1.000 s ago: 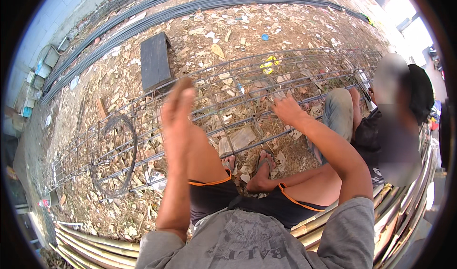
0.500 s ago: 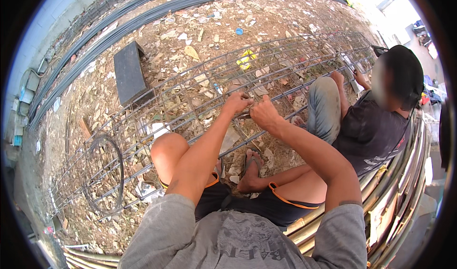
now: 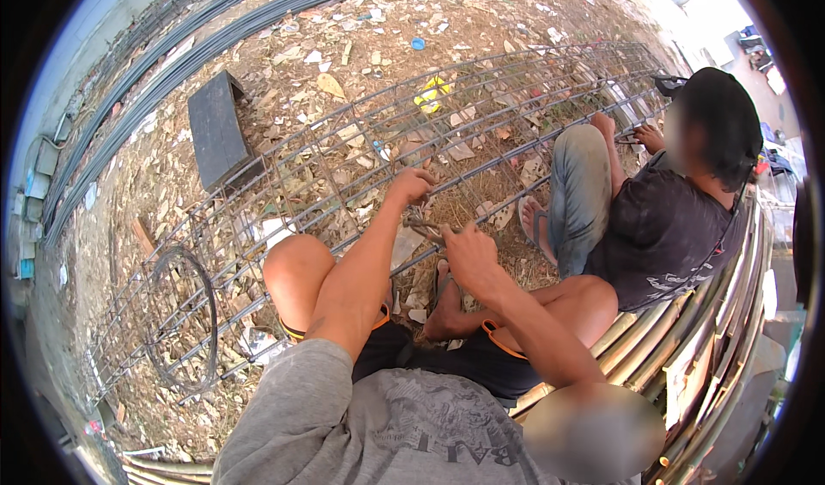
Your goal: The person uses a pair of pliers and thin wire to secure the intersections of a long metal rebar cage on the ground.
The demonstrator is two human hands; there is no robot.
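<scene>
A long cage of thin steel bars point(image 3: 344, 189) lies across the ground before my knees. My left hand point(image 3: 411, 188) is at its middle bars, fingers bent together; whatever they pinch is too small to make out. Lower and to the right, my right hand point(image 3: 468, 251) grips a pair of dark, rusty pincers point(image 3: 423, 226), whose jaws point left toward the bars just below my left hand. A loose coil of dark tie wire point(image 3: 214, 313) hangs on the left end of the cage.
At my right sits a co-worker point(image 3: 670, 219), both hands near the cage's far end. Bamboo poles point(image 3: 687, 347) lie beneath us. Beyond the cage stand a black box-like piece point(image 3: 219, 128) and a yellow wrapper point(image 3: 432, 96). Long steel rods point(image 3: 215, 42) lie farther back.
My hands have moved apart: the right drew down toward me with the pincers, while the left stayed at the bars. The co-worker's farther hand has shifted slightly.
</scene>
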